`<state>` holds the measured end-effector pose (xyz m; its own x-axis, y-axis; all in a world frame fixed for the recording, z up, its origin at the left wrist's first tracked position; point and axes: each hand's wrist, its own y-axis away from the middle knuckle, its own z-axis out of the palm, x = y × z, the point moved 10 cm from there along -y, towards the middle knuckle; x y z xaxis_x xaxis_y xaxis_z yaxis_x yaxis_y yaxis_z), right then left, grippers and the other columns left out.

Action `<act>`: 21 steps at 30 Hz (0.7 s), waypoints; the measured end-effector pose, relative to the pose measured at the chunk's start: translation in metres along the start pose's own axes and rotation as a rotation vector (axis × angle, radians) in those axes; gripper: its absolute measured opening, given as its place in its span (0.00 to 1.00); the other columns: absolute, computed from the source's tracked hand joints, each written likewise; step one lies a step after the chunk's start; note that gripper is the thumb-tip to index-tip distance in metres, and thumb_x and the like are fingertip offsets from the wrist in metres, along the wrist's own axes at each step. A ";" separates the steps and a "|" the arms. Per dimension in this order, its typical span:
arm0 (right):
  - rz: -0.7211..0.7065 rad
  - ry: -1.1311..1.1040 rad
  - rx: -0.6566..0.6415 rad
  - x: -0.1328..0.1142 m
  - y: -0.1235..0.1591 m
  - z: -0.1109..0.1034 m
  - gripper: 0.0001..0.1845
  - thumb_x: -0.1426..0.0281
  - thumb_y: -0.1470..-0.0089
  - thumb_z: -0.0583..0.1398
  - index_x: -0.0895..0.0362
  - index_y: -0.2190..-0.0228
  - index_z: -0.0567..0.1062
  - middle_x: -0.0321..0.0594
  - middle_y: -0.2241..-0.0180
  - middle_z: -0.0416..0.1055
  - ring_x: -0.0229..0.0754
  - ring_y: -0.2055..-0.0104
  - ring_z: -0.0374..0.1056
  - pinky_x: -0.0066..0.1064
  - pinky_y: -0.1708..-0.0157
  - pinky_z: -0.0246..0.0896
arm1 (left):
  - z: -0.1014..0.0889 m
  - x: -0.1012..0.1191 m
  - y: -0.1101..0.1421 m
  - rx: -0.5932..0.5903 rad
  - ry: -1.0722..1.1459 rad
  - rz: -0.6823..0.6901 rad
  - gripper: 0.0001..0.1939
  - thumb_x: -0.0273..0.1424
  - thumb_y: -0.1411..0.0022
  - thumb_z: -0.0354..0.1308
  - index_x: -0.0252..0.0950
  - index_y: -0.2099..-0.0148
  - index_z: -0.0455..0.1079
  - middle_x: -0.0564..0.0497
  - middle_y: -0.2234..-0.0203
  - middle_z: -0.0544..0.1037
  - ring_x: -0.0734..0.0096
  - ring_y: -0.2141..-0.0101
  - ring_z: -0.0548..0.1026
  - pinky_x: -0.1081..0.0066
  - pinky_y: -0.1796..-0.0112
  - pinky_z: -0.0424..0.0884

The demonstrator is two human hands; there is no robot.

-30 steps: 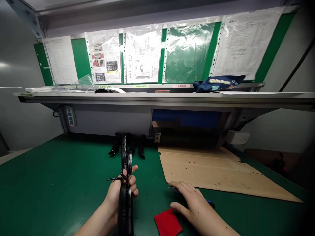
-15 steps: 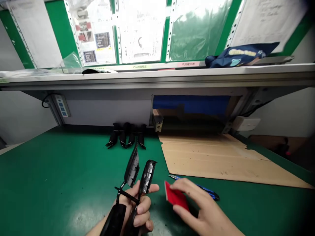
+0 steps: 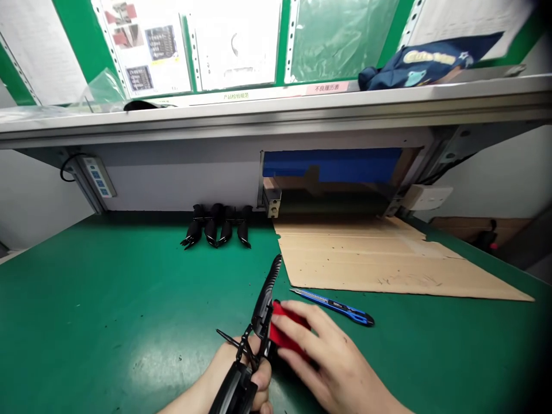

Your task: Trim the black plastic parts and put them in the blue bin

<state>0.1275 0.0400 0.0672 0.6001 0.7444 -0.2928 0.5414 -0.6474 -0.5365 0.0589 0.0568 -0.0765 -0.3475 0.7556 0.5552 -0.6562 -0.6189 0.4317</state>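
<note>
My left hand is closed around a glossy black moulded plastic part, which has long curved pieces joined by thin bars. The part stands tilted, its ribbed tip pointing up and away from me. Between the fingers and thumb of my right hand is a flat red pad. The pad's left edge meets the right side of the black part, and I cannot tell how firmly they touch. A blue utility knife lies just beyond my right hand, blade end to the left.
Several similar black parts stand in a row at the back of the green table. A cardboard sheet lies at the back right. Above runs a shelf with a dark blue cloth item on it.
My left hand has turned the black part so its pieces now overlap in view. My right hand has brought the red pad left against it. The view has tipped downward slightly.
</note>
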 end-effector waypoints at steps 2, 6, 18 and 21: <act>-0.023 -0.019 -0.011 -0.002 -0.001 0.001 0.16 0.72 0.35 0.52 0.56 0.47 0.67 0.51 0.48 0.61 0.49 0.51 0.64 0.37 0.55 0.68 | -0.002 -0.001 -0.001 -0.002 -0.005 0.005 0.15 0.38 0.41 0.53 0.36 0.76 0.63 0.59 0.91 0.59 0.81 0.92 0.50 0.73 0.81 0.62; -0.028 -0.028 0.018 -0.005 -0.002 -0.002 0.15 0.72 0.35 0.53 0.56 0.48 0.69 0.51 0.49 0.63 0.49 0.52 0.64 0.36 0.56 0.69 | -0.001 0.001 0.000 -0.009 -0.001 0.024 0.14 0.39 0.39 0.52 0.36 0.74 0.64 0.60 0.91 0.58 0.81 0.92 0.49 0.73 0.81 0.63; -0.134 -0.101 0.021 -0.009 -0.001 -0.004 0.14 0.71 0.35 0.54 0.55 0.48 0.68 0.50 0.48 0.61 0.49 0.52 0.63 0.37 0.57 0.68 | 0.009 0.001 0.005 -0.078 -0.013 0.017 0.21 0.44 0.41 0.56 0.36 0.78 0.59 0.61 0.92 0.56 0.84 0.92 0.45 0.77 0.84 0.55; -0.029 -0.088 0.046 0.005 0.000 -0.006 0.17 0.75 0.36 0.53 0.55 0.46 0.66 0.50 0.47 0.60 0.49 0.48 0.60 0.38 0.53 0.65 | 0.013 0.002 0.008 -0.109 -0.031 0.014 0.27 0.47 0.39 0.51 0.36 0.83 0.57 0.60 0.93 0.53 0.82 0.92 0.48 0.75 0.81 0.60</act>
<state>0.1338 0.0424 0.0701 0.5296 0.7756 -0.3435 0.5291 -0.6186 -0.5809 0.0613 0.0508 -0.0625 -0.3370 0.7393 0.5830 -0.7212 -0.6007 0.3449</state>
